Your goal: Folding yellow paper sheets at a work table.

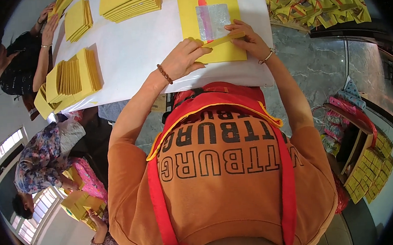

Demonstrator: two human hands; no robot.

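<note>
A yellow paper sheet (186, 14) lies on the white-covered table in front of me, with a red mark and a silvery foil patch (219, 21) on its face. Just over the sheet's near part runs a narrow folded strip of yellow paper (221, 40). My left hand (180, 57) pinches the strip's left end, its fingers closed. At the other end, my right hand (252, 42) has its fingers and thumb closed around the strip. Whether the strip is joined to the sheet beneath, I cannot tell.
Stacks of folded yellow paper stand at the back (130, 4), the far left (78, 20) and the left corner (68, 81) of the white table (132, 45). Red-tied yellow bundles (315, 0) fill the far right. Several people work along the left; one person's hands (48, 26) hold yellow paper.
</note>
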